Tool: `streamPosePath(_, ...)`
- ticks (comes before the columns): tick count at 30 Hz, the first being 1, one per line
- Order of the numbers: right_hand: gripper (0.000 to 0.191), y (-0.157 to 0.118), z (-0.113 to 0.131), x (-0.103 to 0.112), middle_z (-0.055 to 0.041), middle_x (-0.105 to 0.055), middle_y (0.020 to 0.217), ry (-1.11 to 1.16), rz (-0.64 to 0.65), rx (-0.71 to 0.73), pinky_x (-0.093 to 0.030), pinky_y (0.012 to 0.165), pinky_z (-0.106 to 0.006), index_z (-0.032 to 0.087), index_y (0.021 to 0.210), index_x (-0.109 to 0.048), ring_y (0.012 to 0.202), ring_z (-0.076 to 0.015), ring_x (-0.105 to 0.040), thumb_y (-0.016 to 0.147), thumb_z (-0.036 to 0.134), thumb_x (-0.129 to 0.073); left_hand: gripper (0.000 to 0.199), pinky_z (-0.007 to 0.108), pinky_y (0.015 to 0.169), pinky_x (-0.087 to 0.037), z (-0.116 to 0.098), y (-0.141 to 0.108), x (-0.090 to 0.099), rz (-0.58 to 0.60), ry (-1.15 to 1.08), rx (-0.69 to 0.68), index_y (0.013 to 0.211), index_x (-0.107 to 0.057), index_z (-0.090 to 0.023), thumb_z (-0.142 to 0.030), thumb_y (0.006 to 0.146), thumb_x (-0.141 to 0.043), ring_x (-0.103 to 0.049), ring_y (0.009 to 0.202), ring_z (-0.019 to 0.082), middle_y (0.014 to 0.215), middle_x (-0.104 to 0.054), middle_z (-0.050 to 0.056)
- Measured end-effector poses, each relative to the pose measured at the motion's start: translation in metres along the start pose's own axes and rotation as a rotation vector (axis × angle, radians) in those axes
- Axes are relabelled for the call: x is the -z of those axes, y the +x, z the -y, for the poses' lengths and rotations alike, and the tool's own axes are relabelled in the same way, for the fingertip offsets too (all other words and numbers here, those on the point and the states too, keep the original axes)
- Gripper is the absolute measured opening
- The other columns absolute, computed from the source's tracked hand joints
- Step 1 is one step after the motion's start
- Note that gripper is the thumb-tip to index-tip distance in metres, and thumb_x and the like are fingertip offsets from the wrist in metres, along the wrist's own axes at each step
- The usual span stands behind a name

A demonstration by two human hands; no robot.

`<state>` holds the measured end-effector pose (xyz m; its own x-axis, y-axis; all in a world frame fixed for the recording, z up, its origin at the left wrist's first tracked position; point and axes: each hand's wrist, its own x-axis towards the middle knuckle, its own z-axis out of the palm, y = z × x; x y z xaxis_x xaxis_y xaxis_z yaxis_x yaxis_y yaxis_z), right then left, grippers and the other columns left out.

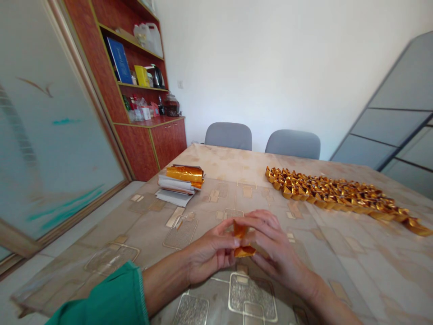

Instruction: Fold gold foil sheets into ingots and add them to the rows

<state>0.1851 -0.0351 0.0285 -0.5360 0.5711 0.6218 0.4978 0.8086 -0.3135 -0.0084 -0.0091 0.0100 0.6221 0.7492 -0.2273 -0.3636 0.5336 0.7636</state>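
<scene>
My left hand (211, 253) and my right hand (274, 255) meet above the table, with their fingertips pinching a small folded piece of gold foil paper (242, 239) between them. Its lower part shows below the fingers, and the rest is hidden by them. Behind and left of my hands lies a stack of white-backed paper sheets (177, 186) topped by a rolled gold foil sheet (185, 174). To the right stretches a long mass of folded gold foil pieces (338, 197), packed closely together.
The table has a beige patterned cover (338, 280). Two grey chairs (260, 139) stand at its far side. A red wooden cabinet (142, 108) holds a kettle, bottles and a book. A glass sliding door (50, 135) is at left, and a green sleeve (101, 298) covers my left forearm.
</scene>
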Motion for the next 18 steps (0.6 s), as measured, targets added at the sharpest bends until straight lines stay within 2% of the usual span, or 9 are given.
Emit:
streamPosePath(2,0.014,0.000,0.000,-0.001,-0.0014,-0.071,0.097,0.062,-0.005,-0.015,-0.036,0.102,-0.045,0.026,0.099,-0.063,0.096,-0.0207,-0.061,0.097,0.017,-0.052,0.052,0.025,0.075,-0.049,-0.001,0.000,0.000,0.005,-0.067,0.083,0.119,-0.061,-0.023,-0.016,0.072,-0.081,-0.068,0.082,0.013,0.101,-0.068,0.004)
streamPosePath(4,0.012,0.000,-0.002,-0.004,0.0005,-0.068,0.082,0.134,-0.074,-0.095,-0.042,0.094,-0.040,0.026,0.095,-0.064,0.084,-0.0191,-0.061,0.097,0.020,-0.054,0.051,0.024,0.073,-0.048,0.000,0.001,0.001,-0.007,-0.083,0.118,0.121,-0.060,-0.024,-0.023,0.075,-0.081,-0.066,0.078,0.011,0.099,-0.067,0.003)
streamPosePath(6,0.008,-0.002,-0.004,-0.007,-0.0007,-0.067,0.082,0.225,-0.190,-0.252,-0.046,0.081,-0.034,0.025,0.092,-0.065,0.081,-0.0189,-0.061,0.095,0.023,-0.058,0.046,0.026,0.070,-0.049,0.001,0.002,0.001,-0.045,0.038,0.025,0.121,-0.061,-0.023,-0.034,0.080,-0.077,-0.065,0.077,0.014,0.101,-0.066,0.005)
streamPosePath(8,0.004,-0.003,-0.005,-0.009,-0.0015,-0.066,0.083,0.346,-0.284,-0.448,-0.046,0.072,-0.030,0.024,0.090,-0.064,0.079,-0.0187,-0.060,0.092,0.027,-0.062,0.037,0.028,0.070,-0.049,0.002,0.003,0.000,-0.115,0.277,-0.189,0.114,-0.067,-0.022,-0.039,0.082,-0.073,-0.063,0.083,0.018,0.105,-0.066,0.008)
streamPosePath(10,0.008,-0.004,-0.005,-0.011,-0.0012,-0.065,0.080,0.481,-0.301,-0.582,-0.046,0.069,-0.029,0.023,0.088,-0.064,0.075,-0.0181,-0.059,0.090,0.030,-0.065,0.025,0.027,0.073,-0.048,0.002,0.003,-0.002,-0.185,0.509,-0.423,0.101,-0.073,-0.020,-0.036,0.082,-0.073,-0.062,0.088,0.020,0.102,-0.066,0.008)
streamPosePath(11,0.010,-0.003,-0.004,-0.013,-0.0012,-0.065,0.079,0.536,-0.287,-0.614,-0.046,0.069,-0.029,0.023,0.087,-0.064,0.075,-0.0181,-0.059,0.089,0.032,-0.066,0.020,0.027,0.075,-0.047,0.001,0.002,-0.003,-0.196,0.577,-0.493,0.095,-0.074,-0.019,-0.034,0.081,-0.073,-0.061,0.089,0.020,0.098,-0.067,0.008)
streamPosePath(13,0.013,-0.002,-0.003,-0.016,-0.0014,-0.064,0.079,0.599,-0.249,-0.641,-0.046,0.071,-0.030,0.022,0.085,-0.065,0.077,-0.0183,-0.058,0.087,0.034,-0.067,0.015,0.028,0.075,-0.047,0.001,0.002,-0.004,-0.190,0.610,-0.525,0.087,-0.075,-0.018,-0.031,0.079,-0.073,-0.062,0.084,0.020,0.088,-0.067,0.006)
streamPosePath(18,0.021,0.000,0.005,-0.020,-0.0005,-0.062,0.077,0.700,-0.191,-0.691,-0.044,0.068,-0.028,0.020,0.084,-0.064,0.074,-0.0170,-0.055,0.087,0.041,-0.067,0.015,0.026,0.063,-0.042,0.006,0.006,-0.002,-0.254,0.554,-0.460,0.069,-0.068,-0.016,-0.029,0.073,-0.075,-0.057,0.065,0.015,0.067,-0.064,0.001)
